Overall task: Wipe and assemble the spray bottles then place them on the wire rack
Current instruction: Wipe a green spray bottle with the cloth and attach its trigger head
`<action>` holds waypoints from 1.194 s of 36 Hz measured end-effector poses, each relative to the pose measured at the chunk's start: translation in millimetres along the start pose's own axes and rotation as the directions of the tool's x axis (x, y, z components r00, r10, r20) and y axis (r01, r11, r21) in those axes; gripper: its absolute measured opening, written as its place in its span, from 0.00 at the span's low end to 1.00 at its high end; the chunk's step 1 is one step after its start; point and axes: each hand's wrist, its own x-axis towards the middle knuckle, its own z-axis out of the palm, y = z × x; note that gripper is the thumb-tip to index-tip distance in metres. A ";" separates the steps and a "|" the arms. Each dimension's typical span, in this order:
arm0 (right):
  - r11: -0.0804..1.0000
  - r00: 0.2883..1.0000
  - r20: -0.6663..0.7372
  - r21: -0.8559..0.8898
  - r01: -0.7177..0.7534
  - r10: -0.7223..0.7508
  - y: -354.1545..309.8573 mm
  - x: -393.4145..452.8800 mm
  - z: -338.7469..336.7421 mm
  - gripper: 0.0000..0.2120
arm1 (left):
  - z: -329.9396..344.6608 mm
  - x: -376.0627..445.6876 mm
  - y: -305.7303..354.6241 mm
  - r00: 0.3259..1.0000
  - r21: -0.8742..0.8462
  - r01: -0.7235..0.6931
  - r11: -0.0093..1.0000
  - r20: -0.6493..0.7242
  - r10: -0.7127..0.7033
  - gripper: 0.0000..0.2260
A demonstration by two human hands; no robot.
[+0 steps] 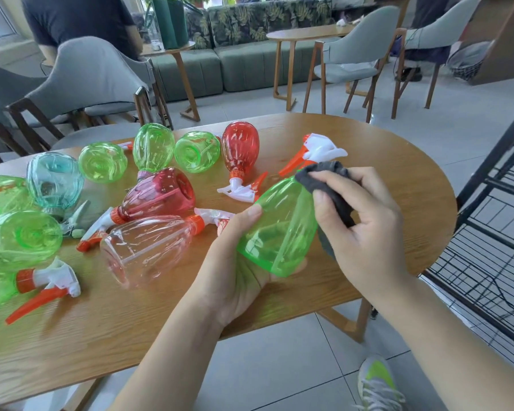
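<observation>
A green spray bottle (276, 229) is tilted above the wooden table (131, 336), its orange-and-white spray head (315, 151) pointing away from me. My left hand (235, 262) grips the bottle's base from below, thumb on its side. My right hand (365, 221) holds a dark grey cloth (330, 188) against the bottle's shoulder and neck. Several more spray bottles lie on the table to the left: a clear pink one (143, 247), a red one (239, 149), green ones (153, 146) and a teal one (54, 180).
A black wire rack (493, 232) stands right of the table. A loose white-and-orange spray head (241, 188) lies mid-table. Grey chairs (92, 78), small tables, a green sofa (250, 63) and seated people are behind. My shoe (377, 384) is on the tiled floor.
</observation>
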 end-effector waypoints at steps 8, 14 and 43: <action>0.970 0.964 0.112 0.045 0.239 -0.243 -24.3 -23.2 16.4 0.09 | 0.7 -2.6 4.9 1.000 -0.077 -0.016 0.997 -0.017 0.015 0.22; 0.863 0.866 0.164 -0.113 0.493 -0.473 -26.0 -28.0 20.6 0.10 | -1.2 -5.2 6.8 0.999 -0.149 0.052 0.987 -0.008 -0.054 0.24; 0.999 0.999 -0.041 -0.032 0.024 -0.025 -1.3 -9.9 5.8 0.13 | -2.5 -2.8 0.8 0.999 0.057 0.015 0.998 0.038 -0.017 0.36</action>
